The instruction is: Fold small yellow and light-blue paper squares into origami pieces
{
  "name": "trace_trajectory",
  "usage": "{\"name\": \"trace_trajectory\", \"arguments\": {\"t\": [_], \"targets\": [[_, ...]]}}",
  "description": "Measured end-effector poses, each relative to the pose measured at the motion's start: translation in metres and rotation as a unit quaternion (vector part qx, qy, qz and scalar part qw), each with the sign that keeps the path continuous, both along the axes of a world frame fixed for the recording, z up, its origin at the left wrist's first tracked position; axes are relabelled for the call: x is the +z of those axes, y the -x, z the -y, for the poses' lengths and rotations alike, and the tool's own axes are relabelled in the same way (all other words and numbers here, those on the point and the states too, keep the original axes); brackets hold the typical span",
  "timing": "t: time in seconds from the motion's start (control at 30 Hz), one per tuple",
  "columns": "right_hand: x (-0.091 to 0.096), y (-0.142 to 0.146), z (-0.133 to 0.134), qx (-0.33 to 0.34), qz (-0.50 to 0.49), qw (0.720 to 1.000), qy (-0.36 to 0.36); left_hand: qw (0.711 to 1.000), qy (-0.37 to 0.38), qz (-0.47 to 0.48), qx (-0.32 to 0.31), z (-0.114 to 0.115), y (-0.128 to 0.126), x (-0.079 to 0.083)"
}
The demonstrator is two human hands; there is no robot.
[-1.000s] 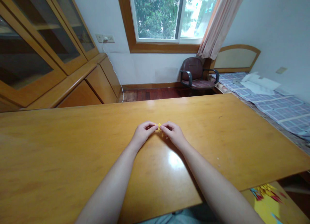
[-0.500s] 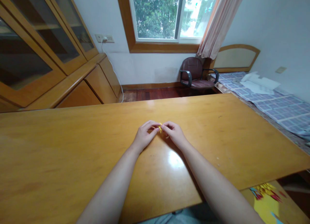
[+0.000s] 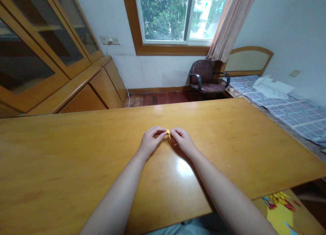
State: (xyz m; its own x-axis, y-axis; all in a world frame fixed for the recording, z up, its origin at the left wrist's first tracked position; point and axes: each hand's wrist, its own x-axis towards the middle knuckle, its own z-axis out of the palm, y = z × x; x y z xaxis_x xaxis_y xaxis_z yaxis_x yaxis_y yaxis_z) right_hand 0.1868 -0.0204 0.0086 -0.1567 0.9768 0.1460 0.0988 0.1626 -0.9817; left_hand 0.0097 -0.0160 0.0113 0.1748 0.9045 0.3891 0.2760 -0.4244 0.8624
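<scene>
A small yellow folded paper piece (image 3: 168, 133) is pinched between both hands just above the wooden table (image 3: 76, 153). My left hand (image 3: 151, 141) grips its left side with thumb and fingertips closed. My right hand (image 3: 183, 140) pinches its right side, fingers curled. Most of the paper is hidden by the fingers. Both forearms reach in from the bottom edge and meet at the table's middle.
A pile of coloured paper pieces (image 3: 278, 201) lies on a yellow sheet at the lower right, below the table's edge. Beyond the table stand a dark office chair (image 3: 206, 77), a bed (image 3: 285, 106) on the right and wooden cabinets (image 3: 51, 58) on the left.
The fingers shifted slightly around the yellow paper; it looked more open half a second ago and is now pressed into a small compact piece. The arms stayed in place.
</scene>
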Motion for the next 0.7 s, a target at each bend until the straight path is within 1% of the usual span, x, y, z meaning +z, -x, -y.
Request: {"name": "trace_trajectory", "arguments": {"t": [0.13, 0.3, 0.5, 0.7], "targets": [[-0.004, 0.001, 0.001, -0.005, 0.01, 1.0, -0.011, 0.999, 0.017, 0.016, 0.025, -0.003, 0.001, -0.004], [-0.009, 0.003, 0.001, -0.024, 0.049, 0.996, -0.073, 0.997, 0.043, 0.042, 0.038, -0.005, 0.003, -0.009], [-0.001, 0.003, 0.003, -0.042, 0.086, 0.984, -0.15, 0.997, 0.053, 0.049, 0.032, -0.003, 0.002, -0.006], [0.001, 0.002, 0.004, -0.054, 0.097, 0.978, -0.174, 0.997, 0.058, 0.052, 0.024, -0.003, 0.001, -0.003]]}}
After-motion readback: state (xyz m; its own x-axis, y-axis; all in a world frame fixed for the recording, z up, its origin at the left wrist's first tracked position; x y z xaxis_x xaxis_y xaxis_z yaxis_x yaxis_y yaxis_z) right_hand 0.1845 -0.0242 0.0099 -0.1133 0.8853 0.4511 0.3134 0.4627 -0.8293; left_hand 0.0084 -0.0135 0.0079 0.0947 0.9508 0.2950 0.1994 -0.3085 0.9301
